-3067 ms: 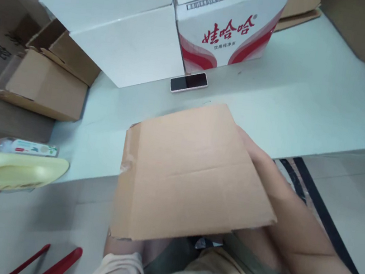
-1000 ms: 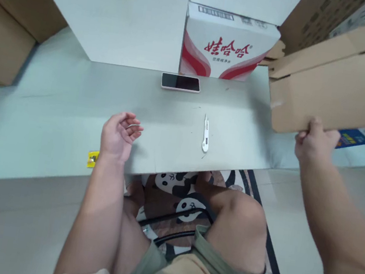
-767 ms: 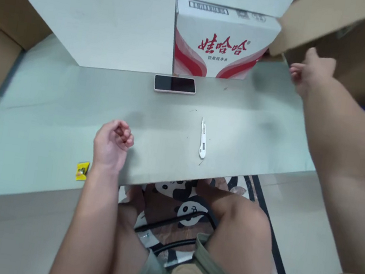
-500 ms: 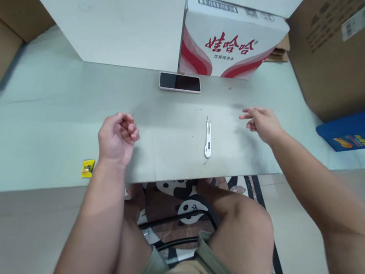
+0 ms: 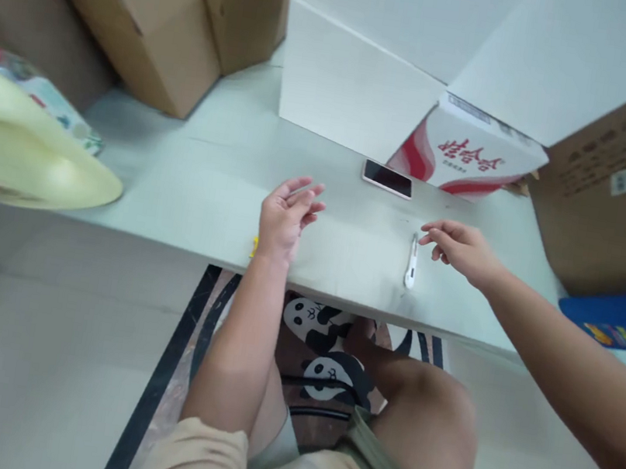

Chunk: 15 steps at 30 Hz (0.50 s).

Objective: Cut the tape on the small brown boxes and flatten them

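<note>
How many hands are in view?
2: the left hand over the table, by the yellow packet; the right hand near the knife. No others show.

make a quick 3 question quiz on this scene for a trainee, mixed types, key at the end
1. Multiple choice: which of these is nearest the right hand?
A) yellow packet
B) knife
C) blue box

2. True or false: the left hand holds nothing.

3. Fill in the colour: the large lettering on the box near the phone is ____.

Key:
1. B
2. True
3. Red
</note>
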Available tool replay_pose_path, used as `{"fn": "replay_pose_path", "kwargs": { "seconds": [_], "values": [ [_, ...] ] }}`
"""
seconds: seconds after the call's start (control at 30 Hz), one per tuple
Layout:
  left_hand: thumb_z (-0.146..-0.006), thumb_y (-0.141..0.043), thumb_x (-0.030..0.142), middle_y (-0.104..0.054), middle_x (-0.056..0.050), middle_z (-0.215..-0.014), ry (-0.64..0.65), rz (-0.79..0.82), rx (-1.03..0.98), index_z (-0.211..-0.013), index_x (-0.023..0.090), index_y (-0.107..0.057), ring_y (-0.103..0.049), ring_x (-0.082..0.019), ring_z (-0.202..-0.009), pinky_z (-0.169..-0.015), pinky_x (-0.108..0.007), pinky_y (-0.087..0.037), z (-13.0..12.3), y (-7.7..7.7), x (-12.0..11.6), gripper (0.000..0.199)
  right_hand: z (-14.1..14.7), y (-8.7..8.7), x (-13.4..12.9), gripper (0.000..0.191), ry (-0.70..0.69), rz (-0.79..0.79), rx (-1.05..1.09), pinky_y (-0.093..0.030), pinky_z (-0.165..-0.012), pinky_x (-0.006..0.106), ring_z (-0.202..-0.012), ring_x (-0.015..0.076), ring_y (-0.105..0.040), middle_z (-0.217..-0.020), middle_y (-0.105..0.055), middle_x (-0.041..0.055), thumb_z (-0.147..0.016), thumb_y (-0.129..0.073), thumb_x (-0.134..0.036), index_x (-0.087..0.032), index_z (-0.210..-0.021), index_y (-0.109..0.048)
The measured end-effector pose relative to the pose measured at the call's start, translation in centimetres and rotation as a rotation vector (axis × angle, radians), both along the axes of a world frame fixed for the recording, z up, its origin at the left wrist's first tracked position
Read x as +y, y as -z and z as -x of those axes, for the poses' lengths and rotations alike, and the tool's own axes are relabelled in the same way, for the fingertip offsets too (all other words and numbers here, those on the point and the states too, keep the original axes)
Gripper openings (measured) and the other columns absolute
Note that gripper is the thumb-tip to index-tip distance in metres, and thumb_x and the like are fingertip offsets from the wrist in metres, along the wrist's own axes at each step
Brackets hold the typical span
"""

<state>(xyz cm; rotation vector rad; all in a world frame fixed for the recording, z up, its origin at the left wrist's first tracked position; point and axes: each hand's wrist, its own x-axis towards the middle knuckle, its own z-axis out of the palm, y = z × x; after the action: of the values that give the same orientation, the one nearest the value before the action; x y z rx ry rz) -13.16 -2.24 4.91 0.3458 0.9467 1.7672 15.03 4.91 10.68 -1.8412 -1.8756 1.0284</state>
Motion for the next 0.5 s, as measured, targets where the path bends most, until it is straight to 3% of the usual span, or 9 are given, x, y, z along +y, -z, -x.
{"fn": "replay_pose_path", "kwargs": {
  "seconds": [0.1,0.17,0.27,0.4,0.5],
  "values": [
    [-0.071,-0.087,0.030,-0.076,0.001,-0.076,-0.025,-0.035,-0.049,-0.090,0.019,-0.069,-0.065,-0.006,-0.055,-0.049,-0.014,-0.045,1.4,-0.2,-0.6,0.028,6.3,-0.1,0.2,0.015,-0.162,-0.004,-0.054,-0.040,-0.052,0.021,-0.053,0.0058,-0.055,-0.090,-0.075,0.0050,-0.093,-0.055,-0.021,-0.016,-0.101,-0.066],
    [-0.075,-0.083,0.033,-0.073,0.002,-0.070,-0.035,-0.046,-0.079,-0.089,0.018,-0.069,-0.064,-0.006,-0.054,-0.050,-0.015,-0.044,2.3,-0.4,-0.9,0.025,10.7,-0.1,0.5,0.016,-0.272,-0.019,-0.093,-0.042,-0.053,0.021,-0.054,0.0060,-0.056,-0.091,-0.076,0.0052,-0.094,-0.053,-0.020,-0.015,-0.103,-0.066],
    [-0.086,-0.069,0.026,-0.062,0.005,-0.057,-0.061,-0.089,-0.129,-0.087,0.018,-0.069,-0.056,-0.005,-0.047,-0.048,-0.015,-0.040,3.6,-0.5,-1.5,0.008,17.4,-0.1,1.1,0.020,-0.444,-0.076,-0.138,-0.044,-0.056,0.022,-0.055,0.0070,-0.058,-0.090,-0.076,0.0046,-0.093,-0.052,-0.019,-0.015,-0.107,-0.067],
    [-0.087,-0.058,0.019,-0.047,0.006,-0.049,-0.098,-0.140,-0.198,-0.081,0.016,-0.068,-0.043,-0.004,-0.042,-0.044,-0.016,-0.029,5.3,-0.6,-2.2,0.012,26.3,0.1,1.9,0.027,-0.600,-0.169,-0.155,-0.047,-0.059,0.023,-0.057,0.0095,-0.061,-0.087,-0.077,0.0037,-0.092,-0.053,-0.018,-0.016,-0.115,-0.066],
    [-0.086,-0.058,0.021,-0.044,0.006,-0.050,-0.112,-0.145,-0.236,-0.079,0.016,-0.067,-0.040,-0.004,-0.043,-0.045,-0.018,-0.027,6.5,-0.4,-2.6,0.012,33.0,0.6,2.7,0.038,-0.668,-0.288,-0.164,-0.055,-0.075,0.026,-0.066,0.0108,-0.064,-0.093,-0.077,0.0032,-0.090,-0.054,-0.014,-0.016,-0.126,-0.062]
  ]
}}
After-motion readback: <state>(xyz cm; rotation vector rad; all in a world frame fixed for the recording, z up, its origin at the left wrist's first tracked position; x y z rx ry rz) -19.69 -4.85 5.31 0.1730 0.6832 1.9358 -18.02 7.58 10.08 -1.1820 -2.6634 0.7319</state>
